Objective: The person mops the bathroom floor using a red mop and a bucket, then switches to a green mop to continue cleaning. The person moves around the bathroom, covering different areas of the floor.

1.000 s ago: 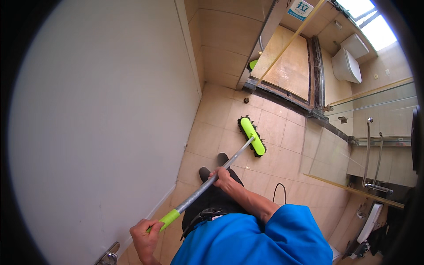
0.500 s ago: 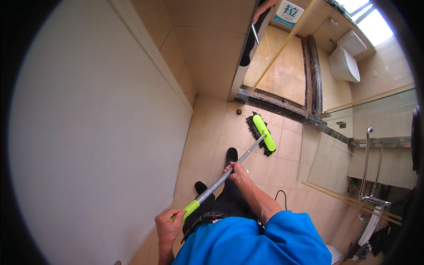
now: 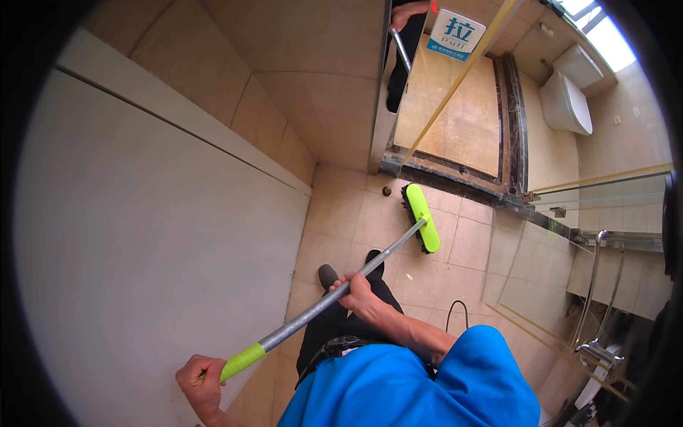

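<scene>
A long-handled mop with a grey pole runs diagonally across the view. My left hand is wrapped round the end of its green grip at the lower left. Farther up, my right hand closes round the grey pole. The mop's lime-green head, edged with dark fringe, rests on the tiled floor ahead of my shoes. Most of the fringe is hidden under the head.
A white door-like panel fills the left side. A glass door with a sign and a dark stone threshold stand ahead. A toilet is at the far right, a metal door handle nearer. A small doorstop sits on the floor.
Both hands and the pole have moved left and the grip end lies farther left. The mop head has turned slightly and its fringe shows less. My left shoe has moved forward.
</scene>
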A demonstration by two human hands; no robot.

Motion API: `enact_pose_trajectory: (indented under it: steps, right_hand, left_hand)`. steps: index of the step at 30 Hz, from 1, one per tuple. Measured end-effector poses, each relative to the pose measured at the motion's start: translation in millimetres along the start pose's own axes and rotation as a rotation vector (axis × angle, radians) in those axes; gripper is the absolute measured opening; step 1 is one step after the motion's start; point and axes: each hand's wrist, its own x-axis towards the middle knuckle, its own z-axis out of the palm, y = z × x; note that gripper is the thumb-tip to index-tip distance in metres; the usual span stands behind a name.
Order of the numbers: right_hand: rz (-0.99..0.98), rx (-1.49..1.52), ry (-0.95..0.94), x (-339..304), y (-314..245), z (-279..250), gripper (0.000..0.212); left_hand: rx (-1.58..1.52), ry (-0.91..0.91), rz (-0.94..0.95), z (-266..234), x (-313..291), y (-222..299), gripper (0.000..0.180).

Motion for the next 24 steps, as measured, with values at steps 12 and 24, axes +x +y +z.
enact_pose_trajectory:
  steps: [12,24]
  right_hand:
    - [-0.161,-0.183,0.064,71.4,-23.6,2.3,0.006]
    - [-0.200,-0.197,0.230,72.2,-23.6,-6.8,0.004]
  left_hand:
    - [0.093,-0.201,-0.132,46.6,27.0,-35.5,0.015]
    - [-0.018,-0.152,-0.228,42.2,22.8,-61.1,0.016]
